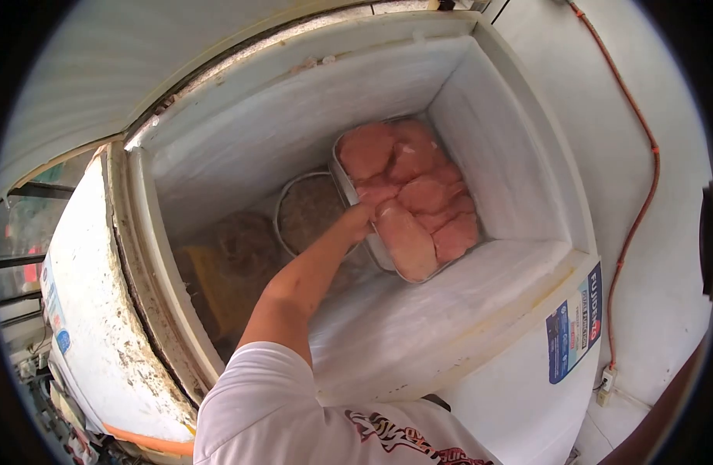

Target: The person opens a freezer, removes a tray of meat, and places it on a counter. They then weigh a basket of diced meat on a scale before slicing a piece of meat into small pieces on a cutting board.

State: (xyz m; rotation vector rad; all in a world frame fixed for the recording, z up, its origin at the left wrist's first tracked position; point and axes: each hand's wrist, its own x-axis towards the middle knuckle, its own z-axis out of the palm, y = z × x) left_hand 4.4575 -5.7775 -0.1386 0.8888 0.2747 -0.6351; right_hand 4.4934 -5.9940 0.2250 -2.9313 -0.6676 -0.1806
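Inside a chest freezer [372, 341], my left hand [362, 220] reaches down to the near-left side of a rectangular metal tray [382, 252]. Its fingers are closed on the tray's rim, partly hidden by the hand itself. Large pieces of pink raw meat [424, 194] fill the tray, which sits toward the freezer's right end. Just left of it is a round metal-rimmed container [310, 208] with pale, frosty contents I cannot make out. My right hand is out of the picture.
A yellow item [207, 283] and a hazy bagged bundle [248, 244] lie at the freezer's left end. The raised lid [217, 46] stands behind. A worn white cabinet [101, 310] adjoins on the left. An orange-red conduit [652, 155] runs down the right wall to an outlet [606, 380].
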